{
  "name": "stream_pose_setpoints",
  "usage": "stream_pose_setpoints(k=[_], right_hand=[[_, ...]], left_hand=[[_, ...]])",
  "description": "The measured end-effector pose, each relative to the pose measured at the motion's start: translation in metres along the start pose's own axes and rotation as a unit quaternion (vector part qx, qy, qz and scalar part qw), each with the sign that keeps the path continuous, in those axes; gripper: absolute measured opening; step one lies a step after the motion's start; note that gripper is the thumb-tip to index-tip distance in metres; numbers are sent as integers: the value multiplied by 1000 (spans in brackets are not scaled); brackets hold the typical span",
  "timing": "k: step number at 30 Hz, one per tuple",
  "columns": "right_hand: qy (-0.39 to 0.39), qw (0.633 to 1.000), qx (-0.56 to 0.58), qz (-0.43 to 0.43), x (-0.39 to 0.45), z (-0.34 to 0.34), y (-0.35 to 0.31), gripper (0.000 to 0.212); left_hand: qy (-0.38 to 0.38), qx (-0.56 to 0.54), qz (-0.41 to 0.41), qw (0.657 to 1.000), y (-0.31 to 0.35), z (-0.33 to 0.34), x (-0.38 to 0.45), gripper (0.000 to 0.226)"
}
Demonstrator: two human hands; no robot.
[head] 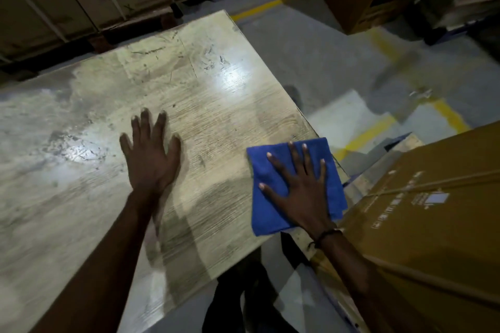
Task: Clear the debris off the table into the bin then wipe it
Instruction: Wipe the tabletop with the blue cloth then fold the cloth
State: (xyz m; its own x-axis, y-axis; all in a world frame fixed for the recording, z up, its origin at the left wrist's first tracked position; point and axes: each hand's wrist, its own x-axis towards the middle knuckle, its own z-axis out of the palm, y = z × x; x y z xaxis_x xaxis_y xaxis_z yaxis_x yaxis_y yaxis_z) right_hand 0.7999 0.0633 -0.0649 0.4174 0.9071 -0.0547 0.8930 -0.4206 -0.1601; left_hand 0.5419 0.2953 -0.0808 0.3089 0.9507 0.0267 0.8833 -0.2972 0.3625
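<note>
Right hand (300, 192) is spread wide open, palm down, all five fingers fanned out flat on top of a blue cloth (273, 213), so it's pressing the cloth rather than gripping it. Left hand (151, 154) is the same deal, fully open and flat, but it's bare on the table (81, 121) with nothing under it, sitting well to the left of the cloth. The cloth is folded into a rough rectangle and lies at the table's right edge close to the near corner, its long axis running from near to far and tilted a bit to the left, with its right side looking like it hangs slightly past the edge (hard to be sure, the frame is smeared from motion). It's a bright solid blue, soft-looking, with layered folds showing along the right side. The tabletop is pale wood grain, scuffed and streaky with dark marks and a couple of shiny glare patches. A brown cardboard box (433, 219) sits just beside the table on the right, under the right forearm.
</note>
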Motion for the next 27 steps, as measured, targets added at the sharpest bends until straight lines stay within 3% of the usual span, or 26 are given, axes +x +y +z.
stream_pose_setpoints(k=[5,9,14,16,22,25,27], right_hand=[[12,999,-21,25,53,-2,14,80],[36,998,3,58,110,1,-16,77],[7,992,4,-127,22,18,-77,78],[29,989,16,-146,-16,21,-67,76],[5,998,-31,-53,57,5,-13,78],[20,1000,16,0,108,6,-43,72],[49,998,17,-19,111,18,-79,68]], left_hand=[[8,-8,-12,1000,10,-1,-78,63],[1,-14,-8,1000,8,-1,-110,64],[22,6,-38,999,-28,-18,-126,64],[27,6,-71,997,-40,-26,-129,64],[52,-8,-81,995,-39,-28,-131,63],[54,-5,-77,996,-41,-28,-131,64],[55,-5,-78,995,-42,-27,-131,65]])
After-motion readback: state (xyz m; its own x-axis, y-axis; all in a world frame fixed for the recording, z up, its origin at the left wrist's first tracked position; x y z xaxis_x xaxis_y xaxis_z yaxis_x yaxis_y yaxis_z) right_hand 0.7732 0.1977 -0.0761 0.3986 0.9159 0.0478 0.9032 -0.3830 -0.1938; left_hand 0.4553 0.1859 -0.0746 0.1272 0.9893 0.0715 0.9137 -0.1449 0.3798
